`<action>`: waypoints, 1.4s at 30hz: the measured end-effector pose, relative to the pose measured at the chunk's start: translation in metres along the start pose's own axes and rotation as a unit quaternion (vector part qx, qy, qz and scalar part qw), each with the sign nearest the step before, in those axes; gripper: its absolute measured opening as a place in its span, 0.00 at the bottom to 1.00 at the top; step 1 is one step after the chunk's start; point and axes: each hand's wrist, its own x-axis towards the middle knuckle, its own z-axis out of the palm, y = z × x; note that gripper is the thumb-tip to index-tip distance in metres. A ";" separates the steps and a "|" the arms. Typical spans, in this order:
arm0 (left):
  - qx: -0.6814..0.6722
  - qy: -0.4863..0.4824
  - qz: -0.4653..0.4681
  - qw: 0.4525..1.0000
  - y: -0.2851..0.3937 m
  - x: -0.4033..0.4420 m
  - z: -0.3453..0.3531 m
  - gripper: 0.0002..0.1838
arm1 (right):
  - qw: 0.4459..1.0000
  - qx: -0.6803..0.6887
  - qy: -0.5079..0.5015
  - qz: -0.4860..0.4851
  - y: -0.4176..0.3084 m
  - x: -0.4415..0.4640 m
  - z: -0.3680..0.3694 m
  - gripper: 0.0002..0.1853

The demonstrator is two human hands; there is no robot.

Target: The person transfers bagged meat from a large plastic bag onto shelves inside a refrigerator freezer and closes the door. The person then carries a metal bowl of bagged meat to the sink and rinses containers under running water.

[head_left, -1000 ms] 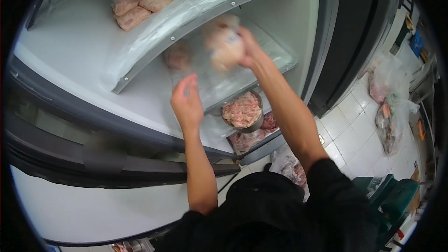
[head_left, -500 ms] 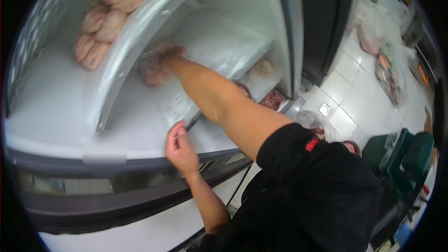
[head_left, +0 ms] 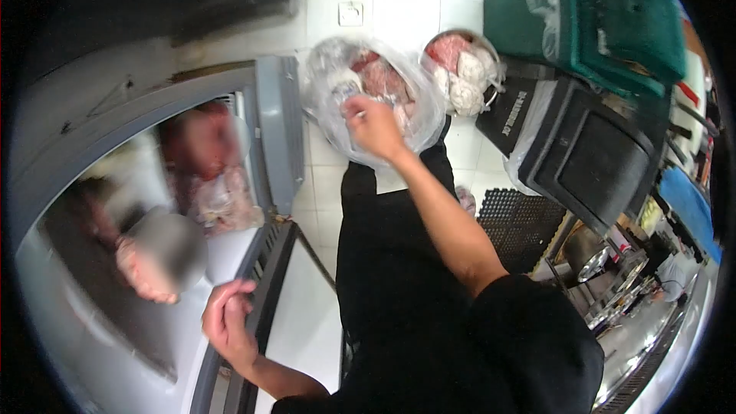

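My right hand (head_left: 374,129) is over a large clear plastic bag (head_left: 325,124) on the tiled floor, its fingers drawn together at a whitish wrapped bundle (head_left: 344,92); what they grip, if anything, is hidden. Dark and pink packed meat (head_left: 383,79) lies in the bag. My left hand (head_left: 228,322) is raised by the freezer's edge with its fingers curled in, and nothing shows in it. Inside the open freezer (head_left: 146,332) are red meat (head_left: 201,138), a pale packed piece (head_left: 227,201) and a pinkish lump (head_left: 142,272).
Right of the bag stands a round container of pale and pink bundles (head_left: 464,80). Beyond it are a green bin (head_left: 529,19) and a black lidded bin (head_left: 590,153). A black perforated mat (head_left: 515,226) lies on the floor, with metal cookware (head_left: 606,268) at the right.
The view has turned from the freezer shelves towards the floor. My right hand has left the shelf, where it handled a packed piece, and is now over the bag. My left hand stays near the freezer edge.
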 end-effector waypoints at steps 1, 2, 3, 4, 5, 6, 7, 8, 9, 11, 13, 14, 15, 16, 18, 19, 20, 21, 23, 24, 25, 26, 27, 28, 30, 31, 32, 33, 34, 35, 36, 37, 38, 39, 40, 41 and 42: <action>-0.003 -0.032 -0.045 0.998 -0.018 0.019 0.042 0.11 | 0.998 -0.029 0.002 0.053 0.065 0.008 -0.009 0.13; 0.001 -0.089 -0.072 0.993 -0.043 0.043 0.088 0.12 | 0.993 -0.061 0.004 0.099 0.130 0.021 -0.014 0.13; 0.008 -0.129 -0.082 0.988 -0.073 0.069 0.140 0.12 | 0.991 -0.092 0.018 0.093 0.199 0.035 -0.011 0.14; 0.014 -0.184 -0.104 0.977 -0.116 0.095 0.193 0.12 | 0.987 -0.127 0.028 0.091 0.263 0.040 -0.007 0.15; 0.045 -0.240 -0.107 0.964 -0.149 0.126 0.252 0.12 | 0.983 -0.131 -0.029 0.124 0.304 0.046 -0.005 0.18; 0.058 -0.293 -0.107 0.948 -0.180 0.159 0.311 0.12 | 0.977 -0.132 -0.066 0.153 0.345 0.044 -0.002 0.20; 0.034 -0.293 -0.046 0.954 -0.234 0.184 0.374 0.13 | 0.969 -0.134 -0.103 0.180 0.386 0.042 0.002 0.21; 0.038 -0.278 0.001 0.960 -0.289 0.207 0.432 0.13 | 0.955 -0.218 -0.188 0.078 0.428 0.045 0.006 0.25; 0.081 -0.288 0.023 0.954 -0.333 0.227 0.481 0.13 | 0.918 -0.295 -0.265 -0.030 0.464 0.046 0.008 0.29; 0.225 -0.388 -0.021 0.894 -0.426 0.254 0.560 0.15 | 0.888 -0.338 -0.311 0.000 0.512 0.041 0.001 0.33; 0.309 -0.436 -0.117 0.837 -0.477 0.254 0.611 0.19 | 0.896 -0.346 -0.272 0.053 0.528 0.046 -0.010 0.37; 0.314 -0.430 -0.131 0.837 -0.502 0.240 0.639 0.21 | 0.893 -0.346 -0.284 0.051 0.524 0.048 -0.011 0.37; 0.203 -0.387 -0.144 0.888 -0.537 0.216 0.666 0.23 | 0.871 -0.401 -0.276 0.068 0.518 0.055 -0.009 0.31; 0.090 -0.333 -0.154 0.926 -0.562 0.198 0.692 0.25 | 0.846 -0.455 -0.266 0.080 0.517 0.062 -0.005 0.26; 0.132 -0.239 -0.220 0.937 -0.543 0.178 0.715 0.25 | 0.810 -0.506 -0.272 0.122 0.525 0.069 0.010 0.23; 0.157 -0.201 -0.247 0.935 -0.538 0.175 0.717 0.26 | 0.771 -0.552 -0.263 0.176 0.529 0.069 0.012 0.20; 0.178 -0.163 -0.274 0.931 -0.535 0.171 0.720 0.26 | 0.769 -0.552 -0.266 0.183 0.536 0.065 0.009 0.20; 0.154 -0.208 -0.339 0.905 -0.535 0.171 0.710 0.26 | 0.748 -0.559 -0.303 0.190 0.539 0.060 0.007 0.16; 0.128 -0.236 -0.390 0.881 -0.528 0.178 0.687 0.26 | 0.744 -0.573 -0.307 0.154 0.546 0.052 0.001 0.11; 0.068 -0.246 -0.400 0.880 -0.527 0.168 0.677 0.28 | 0.758 -0.561 -0.309 0.120 0.548 0.048 -0.007 0.10; 0.008 -0.259 -0.410 0.875 -0.528 0.157 0.672 0.30 | 0.770 -0.550 -0.313 0.087 0.543 0.044 -0.017 0.10; 0.004 -0.254 -0.408 0.877 -0.535 0.148 0.673 0.30 | 0.765 -0.549 -0.327 0.082 0.526 0.045 -0.028 0.10; -0.033 -0.222 -0.385 0.895 -0.543 0.137 0.678 0.27 | 0.761 -0.547 -0.341 0.078 0.508 0.048 -0.038 0.10; -0.068 -0.192 -0.364 0.909 -0.546 0.128 0.682 0.24 | 0.760 -0.547 -0.342 0.077 0.499 0.046 -0.044 0.10; 0.081 -0.152 -0.294 0.940 -0.530 0.125 0.693 0.24 | 0.756 -0.533 -0.364 0.105 0.486 0.050 -0.049 0.08; 0.228 -0.109 -0.220 0.942 -0.524 0.124 0.697 0.24 | 0.754 -0.536 -0.367 0.101 0.480 0.049 -0.052 0.08; 0.221 -0.103 -0.223 0.944 -0.523 0.130 0.698 0.24 | 0.760 -0.521 -0.376 0.102 0.474 0.051 -0.056 0.07; 0.222 -0.154 -0.229 0.935 -0.521 0.134 0.696 0.25 | 0.764 -0.505 -0.386 0.108 0.466 0.053 -0.061 0.07; 0.222 -0.209 -0.236 0.923 -0.520 0.134 0.694 0.25 | 0.758 -0.510 -0.391 0.109 0.459 0.055 -0.065 0.07; 0.209 -0.226 -0.217 0.926 -0.517 0.136 0.687 0.26 | 0.775 -0.486 -0.386 0.123 0.446 0.057 -0.065 0.06; 0.209 -0.233 -0.223 0.923 -0.524 0.128 0.686 0.26 | 0.792 -0.457 -0.381 0.139 0.436 0.054 -0.064 0.07; 0.182 -0.240 -0.174 0.938 -0.530 0.123 0.682 0.25 | 0.790 -0.454 -0.387 0.141 0.428 0.052 -0.063 0.07; 0.157 -0.243 -0.121 0.950 -0.534 0.119 0.675 0.23 | 0.823 -0.401 -0.381 0.128 0.419 0.050 -0.061 0.07; 0.127 -0.147 -0.226 0.955 -0.523 0.107 0.676 0.20 | 0.855 -0.349 -0.368 0.111 0.407 0.050 -0.060 0.08; 0.129 -0.140 -0.219 0.957 -0.516 0.102 0.665 0.20 | 0.858 -0.348 -0.364 0.102 0.391 0.049 -0.060 0.08; 0.117 -0.211 -0.220 0.945 -0.506 0.103 0.652 0.18 | 0.889 -0.289 -0.340 0.101 0.370 0.049 -0.058 0.09; 0.108 -0.279 -0.219 0.929 -0.494 0.102 0.634 0.16 | 0.916 -0.228 -0.315 0.097 0.344 0.048 -0.057 0.09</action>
